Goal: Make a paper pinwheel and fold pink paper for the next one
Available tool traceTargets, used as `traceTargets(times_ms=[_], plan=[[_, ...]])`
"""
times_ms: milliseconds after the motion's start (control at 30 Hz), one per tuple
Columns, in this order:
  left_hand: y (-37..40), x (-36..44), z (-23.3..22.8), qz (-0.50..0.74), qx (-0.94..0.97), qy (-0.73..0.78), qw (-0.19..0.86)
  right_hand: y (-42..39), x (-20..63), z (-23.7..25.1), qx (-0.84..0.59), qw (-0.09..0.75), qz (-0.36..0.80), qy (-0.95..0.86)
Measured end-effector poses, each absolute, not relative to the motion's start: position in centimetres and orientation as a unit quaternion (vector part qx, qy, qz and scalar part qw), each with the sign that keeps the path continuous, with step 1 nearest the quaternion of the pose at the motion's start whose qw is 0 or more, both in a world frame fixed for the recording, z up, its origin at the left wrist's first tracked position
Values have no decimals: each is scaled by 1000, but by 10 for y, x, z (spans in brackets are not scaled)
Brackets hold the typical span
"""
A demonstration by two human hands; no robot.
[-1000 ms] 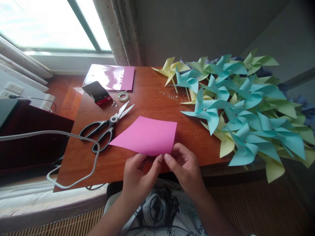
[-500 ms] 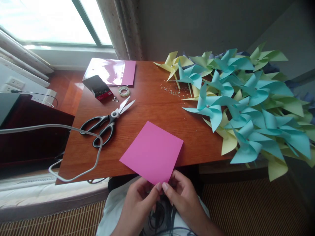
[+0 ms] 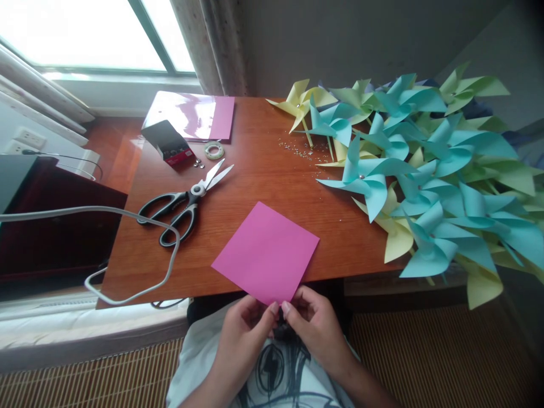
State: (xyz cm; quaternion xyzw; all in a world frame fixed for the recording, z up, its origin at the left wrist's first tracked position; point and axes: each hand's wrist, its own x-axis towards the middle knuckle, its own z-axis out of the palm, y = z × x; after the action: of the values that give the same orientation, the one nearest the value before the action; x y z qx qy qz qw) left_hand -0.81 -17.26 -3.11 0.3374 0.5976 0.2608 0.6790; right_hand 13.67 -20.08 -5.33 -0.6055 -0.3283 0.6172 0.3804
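Closest in, the left hand [image 3: 246, 328] and the right hand [image 3: 312, 326] meet over the lap, thumbs and forefingers of both pinched together on the near corner of a pink paper square [image 3: 267, 252]. The sheet is flat, matte and smooth, turned like a diamond, its far part lying on the near edge of the wooden table [image 3: 263, 170] while the held corner overhangs toward the body. The table top is reddish brown with a visible grain and a slight sheen. To the left, a grey cable [image 3: 127, 218] loops across the table's corner, passing just in front of black-handled scissors [image 3: 182, 207] whose steel blades lie parted. Beyond the scissors sits a small dark box [image 3: 168, 144], open, with small metal pieces showing inside; a few loose ones lie just beside it, near a roll of clear tape [image 3: 213, 150]. Behind those lies a glossy sleeve of pink sheets [image 3: 191, 116]. A scatter of tiny shiny bits [image 3: 300, 152] dots the middle. The right side is heaped with folded paper pinwheels [image 3: 425, 170] in teal, pale yellow and green, their pointed vanes overlapping.
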Motion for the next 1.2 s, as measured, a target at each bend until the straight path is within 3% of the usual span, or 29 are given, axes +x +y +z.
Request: traceTargets(times_ms=[233, 433, 567, 1200], plan=[[-170, -8, -28, 269, 291, 583, 709, -205, 135, -58, -615, 386, 590, -354], [-170, -12, -29, 279, 271, 578, 717, -209, 143, -51, -574, 446, 382, -571], [-169, -12, -28, 284, 256, 562, 733, -205, 145, -49, -517, 423, 292, -684], [-167, -17, -26, 269, 262, 556, 742, -195, 151, -46, -514, 337, 246, -749]])
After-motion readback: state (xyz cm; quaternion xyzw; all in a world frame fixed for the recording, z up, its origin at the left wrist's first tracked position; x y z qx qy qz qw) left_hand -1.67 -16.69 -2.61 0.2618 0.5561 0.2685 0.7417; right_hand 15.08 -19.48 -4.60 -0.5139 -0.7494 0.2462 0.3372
